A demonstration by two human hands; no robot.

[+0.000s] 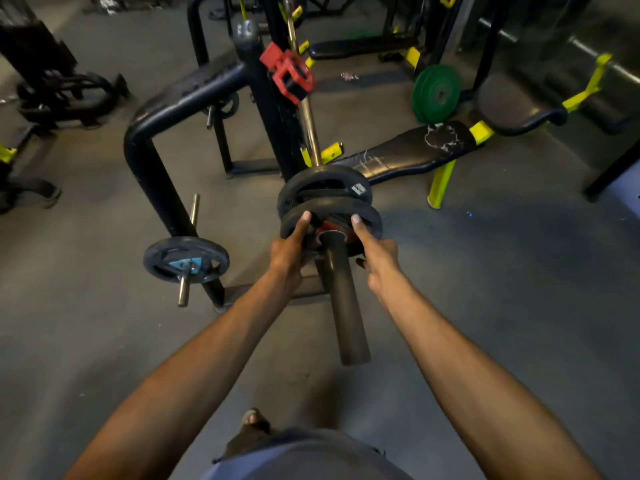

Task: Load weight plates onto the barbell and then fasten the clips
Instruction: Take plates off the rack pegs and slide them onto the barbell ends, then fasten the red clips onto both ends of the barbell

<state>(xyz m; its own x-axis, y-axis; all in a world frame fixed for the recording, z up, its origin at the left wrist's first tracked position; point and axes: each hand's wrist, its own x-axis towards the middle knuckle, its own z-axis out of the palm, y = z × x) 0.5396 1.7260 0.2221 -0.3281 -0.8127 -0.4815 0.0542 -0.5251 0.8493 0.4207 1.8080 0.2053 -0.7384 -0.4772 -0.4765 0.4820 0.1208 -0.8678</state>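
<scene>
Gripping round, matte-black plate (371, 221)

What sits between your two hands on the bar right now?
Head view: a red clip, ringing the barbell sleeve, against the near plate.

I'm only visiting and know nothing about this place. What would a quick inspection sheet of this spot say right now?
Surface: grey gym floor, scuffed.
Job's things: far black round weight plate and near black round weight plate on the steel barbell; a red piece, seemingly a clip, against the near plate; a red plastic clip farther along the bar.
Clutter: small black plate with blue label on a rack peg; green round plates upright beyond the bench.
Grippers: left hand and right hand hold the near plate.
Cables: nothing seen.
Surroundings: black padded bench with yellow frame; black steel rack.
</scene>
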